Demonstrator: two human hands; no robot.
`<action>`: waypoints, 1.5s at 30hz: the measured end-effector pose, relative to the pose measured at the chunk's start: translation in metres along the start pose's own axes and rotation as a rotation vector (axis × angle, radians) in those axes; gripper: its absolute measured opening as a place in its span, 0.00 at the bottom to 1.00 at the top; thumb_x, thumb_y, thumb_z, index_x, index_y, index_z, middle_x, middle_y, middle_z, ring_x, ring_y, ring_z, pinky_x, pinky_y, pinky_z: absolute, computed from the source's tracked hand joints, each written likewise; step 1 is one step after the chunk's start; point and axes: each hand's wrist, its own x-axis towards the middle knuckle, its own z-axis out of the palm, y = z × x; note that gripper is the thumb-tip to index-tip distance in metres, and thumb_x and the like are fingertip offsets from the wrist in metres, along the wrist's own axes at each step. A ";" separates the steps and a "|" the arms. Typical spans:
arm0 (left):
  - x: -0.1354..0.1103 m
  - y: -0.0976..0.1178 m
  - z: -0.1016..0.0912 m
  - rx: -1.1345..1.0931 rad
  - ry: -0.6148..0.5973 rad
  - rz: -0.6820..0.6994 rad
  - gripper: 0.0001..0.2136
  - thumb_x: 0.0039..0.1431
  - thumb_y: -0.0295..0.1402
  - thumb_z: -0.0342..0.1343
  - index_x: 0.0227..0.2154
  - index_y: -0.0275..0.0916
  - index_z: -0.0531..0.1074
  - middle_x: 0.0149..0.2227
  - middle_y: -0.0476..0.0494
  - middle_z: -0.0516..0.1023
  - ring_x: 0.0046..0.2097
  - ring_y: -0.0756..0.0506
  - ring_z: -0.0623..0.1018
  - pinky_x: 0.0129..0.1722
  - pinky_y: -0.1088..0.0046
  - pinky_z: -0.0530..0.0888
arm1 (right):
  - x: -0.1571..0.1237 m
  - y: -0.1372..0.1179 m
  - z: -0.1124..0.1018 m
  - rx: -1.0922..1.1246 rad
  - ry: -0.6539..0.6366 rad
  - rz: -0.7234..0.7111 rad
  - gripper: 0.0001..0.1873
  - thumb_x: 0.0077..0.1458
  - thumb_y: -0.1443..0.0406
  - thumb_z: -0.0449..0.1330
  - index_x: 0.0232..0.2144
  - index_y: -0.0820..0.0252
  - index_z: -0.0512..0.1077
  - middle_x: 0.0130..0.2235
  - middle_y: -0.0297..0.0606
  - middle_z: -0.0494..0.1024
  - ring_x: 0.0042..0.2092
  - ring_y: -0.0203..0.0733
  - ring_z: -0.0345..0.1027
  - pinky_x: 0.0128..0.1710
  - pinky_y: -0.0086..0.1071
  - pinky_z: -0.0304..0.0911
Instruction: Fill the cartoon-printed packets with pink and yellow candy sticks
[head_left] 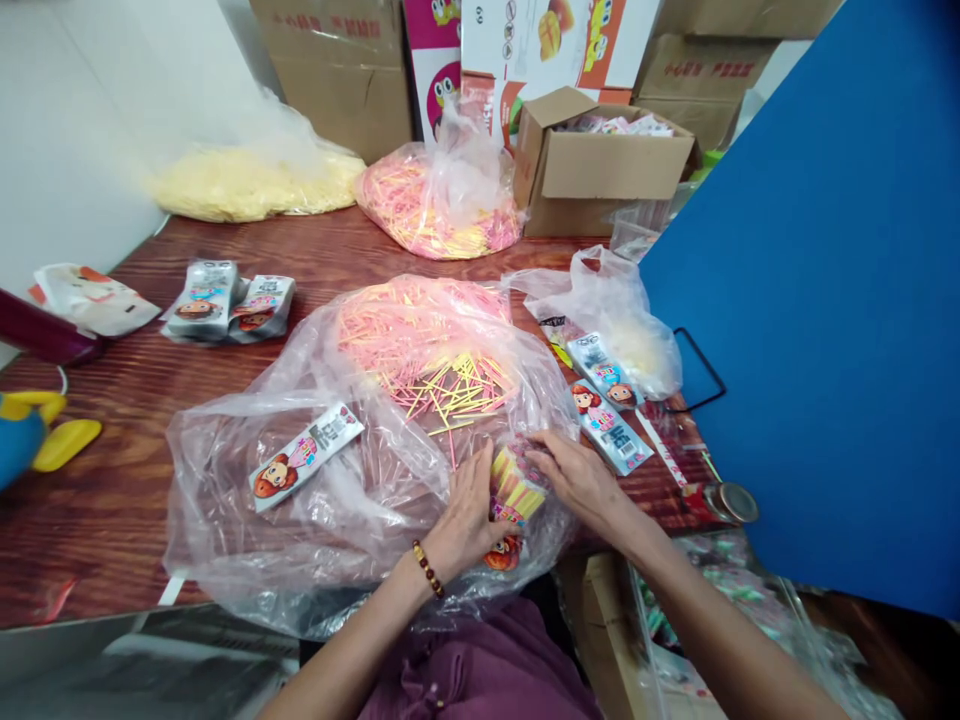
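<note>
A small clear packet (519, 482) of yellow and pink sticks, printed with a red-haired cartoon figure, stands tilted between my hands. My left hand (466, 515) grips its left side, fingers along the edge and thumb across the front. At the upper right, my right hand (576, 478) has its bent fingertips on the packet's top edge; part of that grip is hidden. Beneath lies a large clear plastic bag (217, 500), spread open, with loose pink and yellow sticks (450, 385) on it just beyond my hands. A flat printed sachet (307, 456) rests on the bag's left part.
Two printed sachets (611, 425) lie at right beside a knotted plastic bag (637, 330). Stacked packets (202, 300) sit at left. Behind are bags of pink sticks (405, 200) and yellow sticks (255, 185), and an open carton (615, 168). A blue panel (825, 300) borders the right; a jar (733, 503) stands near it.
</note>
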 end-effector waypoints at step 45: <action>-0.008 0.036 -0.040 -0.546 0.140 -0.029 0.37 0.56 0.40 0.62 0.65 0.43 0.51 0.66 0.36 0.56 0.66 0.37 0.60 0.65 0.56 0.58 | -0.006 -0.001 0.053 0.217 0.155 -0.155 0.30 0.50 0.62 0.65 0.54 0.57 0.61 0.48 0.46 0.76 0.49 0.51 0.74 0.47 0.43 0.72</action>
